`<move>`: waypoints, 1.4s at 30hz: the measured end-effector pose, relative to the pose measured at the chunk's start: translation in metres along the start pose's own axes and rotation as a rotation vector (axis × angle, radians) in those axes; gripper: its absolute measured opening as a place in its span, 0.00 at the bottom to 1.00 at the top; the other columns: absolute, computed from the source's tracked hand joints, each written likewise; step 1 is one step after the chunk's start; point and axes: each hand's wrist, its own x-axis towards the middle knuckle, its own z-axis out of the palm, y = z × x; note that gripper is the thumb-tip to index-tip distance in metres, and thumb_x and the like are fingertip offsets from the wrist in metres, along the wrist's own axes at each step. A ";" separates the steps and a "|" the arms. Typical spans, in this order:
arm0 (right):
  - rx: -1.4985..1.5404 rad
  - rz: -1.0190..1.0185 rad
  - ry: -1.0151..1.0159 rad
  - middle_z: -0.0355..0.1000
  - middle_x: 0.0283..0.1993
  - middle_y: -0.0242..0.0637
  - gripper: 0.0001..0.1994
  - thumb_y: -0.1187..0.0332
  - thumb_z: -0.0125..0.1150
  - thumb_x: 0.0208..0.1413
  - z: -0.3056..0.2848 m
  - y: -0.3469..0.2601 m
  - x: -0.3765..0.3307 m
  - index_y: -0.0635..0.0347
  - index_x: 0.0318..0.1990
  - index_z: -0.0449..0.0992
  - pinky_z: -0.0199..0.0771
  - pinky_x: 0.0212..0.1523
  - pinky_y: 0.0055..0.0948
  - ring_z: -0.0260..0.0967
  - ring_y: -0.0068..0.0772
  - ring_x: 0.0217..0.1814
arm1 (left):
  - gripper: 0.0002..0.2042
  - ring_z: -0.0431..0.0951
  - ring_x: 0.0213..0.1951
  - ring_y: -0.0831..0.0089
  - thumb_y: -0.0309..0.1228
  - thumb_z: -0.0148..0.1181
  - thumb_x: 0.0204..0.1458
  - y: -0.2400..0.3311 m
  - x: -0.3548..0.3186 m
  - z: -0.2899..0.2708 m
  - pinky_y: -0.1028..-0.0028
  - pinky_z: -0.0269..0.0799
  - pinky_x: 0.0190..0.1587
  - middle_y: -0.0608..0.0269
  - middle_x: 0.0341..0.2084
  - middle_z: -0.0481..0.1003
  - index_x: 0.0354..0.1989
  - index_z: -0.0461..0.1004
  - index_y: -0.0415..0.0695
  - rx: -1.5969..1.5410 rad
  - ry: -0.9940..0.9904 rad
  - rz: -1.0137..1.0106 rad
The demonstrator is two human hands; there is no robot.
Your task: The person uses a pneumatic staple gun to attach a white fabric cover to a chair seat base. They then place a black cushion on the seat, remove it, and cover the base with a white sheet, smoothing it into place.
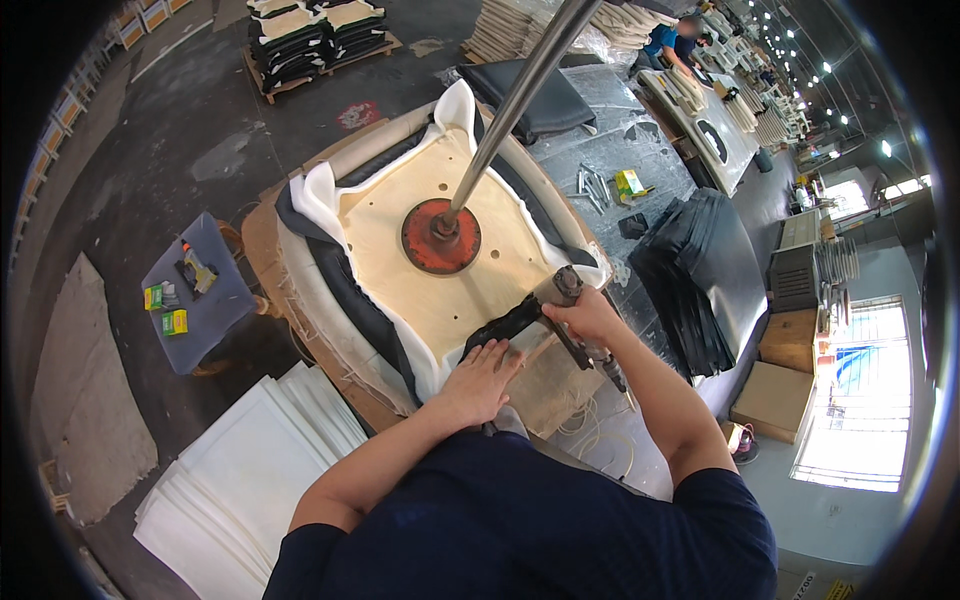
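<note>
**Seat cover being fastened along the near edge of the board**

Grey concrete flooring is seen all round a work stand, on which an upturned seat (pixel 440 250) is clamped by a red disc (pixel 441 236) at the foot of a slanting steel pole (pixel 520 85). The bare plywood underside (pixel 440 290) faces up, framed by white foam and dark cover material. Along the far and left edges the cover appears already drawn over the board; at the near right edge a black flap (pixel 505 325) is being pulled in (this stretch is judged unfinished, though no staples can be made out).

The flap is pressed flat by the left hand (pixel 478 380), fingers spread on the material near the board's near edge. A pneumatic stapler (pixel 572 310) is gripped by the right hand (pixel 590 318), closed round its body, its nose at the flap.

To the left a small grey stool (pixel 215 310) carries green boxes, and white sheets (pixel 250 450) are stacked on the floor. Dark panels (pixel 690 270) are piled at the right, beyond which a counter (pixel 700 125) is attended by another person, under rows of ceiling lights.
</note>
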 end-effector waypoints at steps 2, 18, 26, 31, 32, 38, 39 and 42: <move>0.024 -0.008 -0.003 0.78 0.24 0.33 0.18 0.58 0.82 0.61 0.002 -0.002 -0.002 0.66 0.42 0.84 0.70 0.19 0.32 0.72 0.25 0.17 | 0.42 0.57 0.83 0.41 0.40 0.67 0.67 -0.002 -0.003 -0.001 0.49 0.52 0.84 0.38 0.82 0.56 0.86 0.52 0.45 -0.006 0.015 0.004; 0.391 -0.205 0.157 0.81 0.30 0.32 0.17 0.60 0.81 0.62 0.026 0.037 -0.044 0.64 0.47 0.85 0.76 0.28 0.29 0.77 0.25 0.25 | 0.38 0.61 0.81 0.41 0.39 0.65 0.67 -0.010 -0.021 -0.012 0.50 0.56 0.83 0.37 0.82 0.58 0.83 0.58 0.44 -0.073 0.077 -0.060; 0.738 -0.221 0.482 0.80 0.32 0.27 0.12 0.67 0.80 0.63 -0.017 0.138 -0.068 0.65 0.46 0.85 0.74 0.33 0.29 0.73 0.21 0.29 | 0.38 0.59 0.81 0.35 0.41 0.65 0.67 0.006 0.002 -0.012 0.45 0.54 0.82 0.34 0.81 0.59 0.83 0.59 0.42 -0.135 0.041 -0.267; 0.733 -0.158 0.493 0.79 0.31 0.27 0.11 0.70 0.80 0.61 -0.102 0.194 0.014 0.64 0.46 0.86 0.70 0.29 0.29 0.70 0.19 0.26 | 0.44 0.54 0.81 0.29 0.48 0.70 0.62 0.040 0.075 0.018 0.35 0.48 0.81 0.32 0.82 0.55 0.83 0.60 0.42 -0.041 0.269 -0.288; 0.726 -0.136 0.474 0.79 0.31 0.27 0.11 0.71 0.81 0.60 -0.116 0.215 0.042 0.64 0.46 0.86 0.70 0.28 0.29 0.70 0.19 0.26 | 0.45 0.54 0.81 0.30 0.49 0.70 0.61 0.047 0.093 0.026 0.35 0.47 0.81 0.33 0.82 0.54 0.83 0.59 0.41 -0.031 0.312 -0.288; 0.747 0.023 0.308 0.81 0.31 0.31 0.11 0.73 0.84 0.55 -0.171 0.294 0.237 0.64 0.43 0.87 0.73 0.28 0.31 0.74 0.23 0.27 | 0.55 0.52 0.82 0.28 0.52 0.81 0.48 0.065 0.137 0.044 0.32 0.43 0.82 0.30 0.82 0.54 0.82 0.61 0.41 0.281 0.321 -0.568; 0.711 0.056 0.296 0.84 0.34 0.32 0.13 0.73 0.86 0.54 -0.176 0.307 0.269 0.64 0.44 0.87 0.76 0.30 0.32 0.77 0.26 0.29 | 0.56 0.52 0.82 0.29 0.53 0.83 0.46 0.067 0.139 0.040 0.33 0.44 0.82 0.30 0.82 0.54 0.82 0.62 0.41 0.332 0.336 -0.583; 0.717 0.083 0.224 0.86 0.39 0.34 0.15 0.72 0.87 0.52 -0.186 0.326 0.349 0.63 0.46 0.89 0.80 0.31 0.31 0.79 0.27 0.31 | 0.57 0.52 0.83 0.29 0.52 0.85 0.44 0.073 0.150 0.033 0.33 0.43 0.82 0.29 0.82 0.54 0.82 0.62 0.41 0.325 0.256 -0.664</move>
